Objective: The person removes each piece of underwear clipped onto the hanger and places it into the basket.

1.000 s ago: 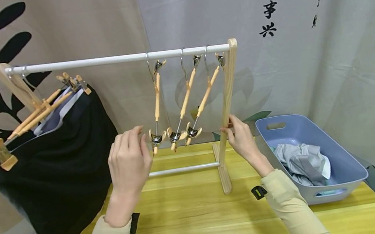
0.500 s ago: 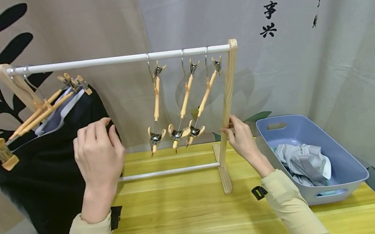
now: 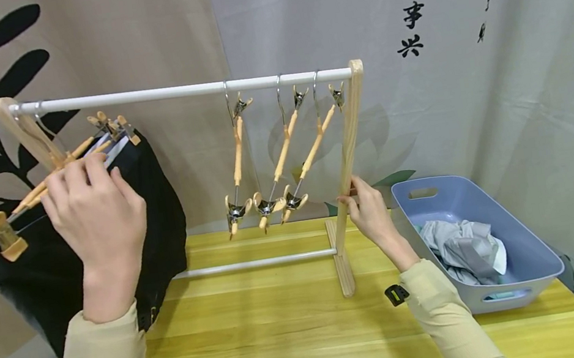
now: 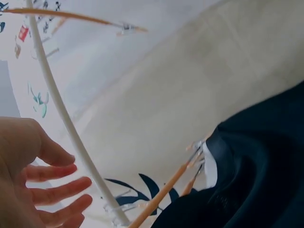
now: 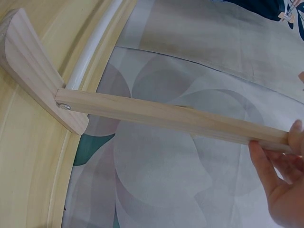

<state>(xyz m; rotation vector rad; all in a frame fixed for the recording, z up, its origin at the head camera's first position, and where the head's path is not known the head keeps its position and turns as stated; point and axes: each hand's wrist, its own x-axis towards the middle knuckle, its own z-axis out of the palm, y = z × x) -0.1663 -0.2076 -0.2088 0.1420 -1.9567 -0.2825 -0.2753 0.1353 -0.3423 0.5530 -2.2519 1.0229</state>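
Note:
My left hand is raised at the left, overlapping a black garment in the head view. Its fingers are relaxed and hold nothing; the left wrist view has the fingers apart, beside the white rail. The garment hangs from wooden clip hangers at the rack's left end, with pale lilac cloth behind its waistband. At the other end, my right hand pinches the rack's wooden post between thumb and fingers. Three bare clip hangers hang from the rail near that post.
A blue-grey basket holding crumpled grey cloth stands on the right of the wooden table. The rack's lower white bar runs just above the tabletop. A printed curtain hangs behind.
My left hand has moved left from beside the bare hangers, across the black garment, up to its hangers. The bare hangers sway slightly. My right hand stays on the post.

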